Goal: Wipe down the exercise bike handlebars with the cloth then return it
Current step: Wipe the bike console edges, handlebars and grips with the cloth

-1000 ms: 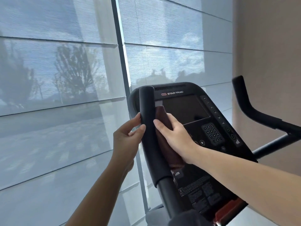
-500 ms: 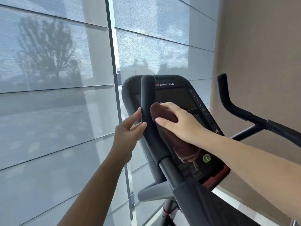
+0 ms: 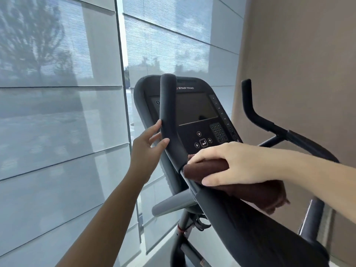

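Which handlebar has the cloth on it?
The left handlebar, in front of the console: the right hand holds the brown cloth against it, the left hand touches it. The right handlebar, by the wall, is bare.

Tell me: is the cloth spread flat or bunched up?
Bunched up: the brown cloth forms a thick roll under the right hand, which grips it against the black handlebar.

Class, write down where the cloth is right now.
In the head view, the cloth is right of centre, gripped by the right hand against the left handlebar, just below the console.
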`<state>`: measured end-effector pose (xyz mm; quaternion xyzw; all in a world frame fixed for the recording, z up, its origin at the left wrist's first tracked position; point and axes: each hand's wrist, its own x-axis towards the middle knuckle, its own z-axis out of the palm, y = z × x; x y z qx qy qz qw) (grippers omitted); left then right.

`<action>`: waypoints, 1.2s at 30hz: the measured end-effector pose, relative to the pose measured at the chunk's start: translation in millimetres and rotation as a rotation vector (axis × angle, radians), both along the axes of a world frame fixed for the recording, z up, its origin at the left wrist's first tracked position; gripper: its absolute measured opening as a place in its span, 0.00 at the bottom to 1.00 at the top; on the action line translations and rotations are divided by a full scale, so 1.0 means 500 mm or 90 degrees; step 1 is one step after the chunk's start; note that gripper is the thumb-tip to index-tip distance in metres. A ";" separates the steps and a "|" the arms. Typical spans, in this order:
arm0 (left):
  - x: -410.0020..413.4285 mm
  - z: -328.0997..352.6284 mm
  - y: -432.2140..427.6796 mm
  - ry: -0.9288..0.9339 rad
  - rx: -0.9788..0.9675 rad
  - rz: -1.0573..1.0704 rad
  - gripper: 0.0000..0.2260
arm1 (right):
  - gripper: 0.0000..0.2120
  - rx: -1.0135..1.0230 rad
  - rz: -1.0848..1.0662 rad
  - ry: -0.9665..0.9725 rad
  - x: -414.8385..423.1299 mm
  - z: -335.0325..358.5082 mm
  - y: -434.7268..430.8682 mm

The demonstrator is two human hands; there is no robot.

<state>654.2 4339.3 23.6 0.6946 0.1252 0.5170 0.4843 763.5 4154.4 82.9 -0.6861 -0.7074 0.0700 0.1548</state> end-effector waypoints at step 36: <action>-0.019 -0.096 -0.129 0.066 0.452 -0.006 0.14 | 0.24 0.218 -0.401 -0.102 -0.113 -0.194 -0.281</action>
